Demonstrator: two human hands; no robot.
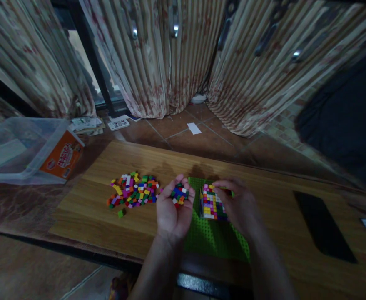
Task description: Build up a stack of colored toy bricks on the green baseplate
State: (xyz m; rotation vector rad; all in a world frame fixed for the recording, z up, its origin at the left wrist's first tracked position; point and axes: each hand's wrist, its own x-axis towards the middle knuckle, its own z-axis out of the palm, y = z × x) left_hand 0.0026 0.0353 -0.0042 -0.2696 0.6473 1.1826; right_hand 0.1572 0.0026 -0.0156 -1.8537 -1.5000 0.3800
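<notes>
Insp. of wooden tabletop [85,204]: multicol. brick block [212,204] stands on green baseplate [206,237], btwn the hands. L hand [171,216] palm up, fingers apart & loosely curled, cupping a small batch of loose bricks [179,194]. R hand [240,202] at block's far edge, thumb & index tips close tog. there; cannot tell if a brick is pinched. Progress, est.: block partly built up, many small bricks in tight rows, top surface mostly filled where visible; R side hidden by R hand. Remaining loose: palm batch plus large brick pile [135,191] L of L hand, w/ one stray green brick [121,213] nearer the person. Edges: baseplate's near edge close to table's near edge; pile well inside table edges; clear tub [23,180] beyond table's L end. Room: hands near each other, only block btwn; wider lateral room R of R hand, up to dark flat item [323,225].
</notes>
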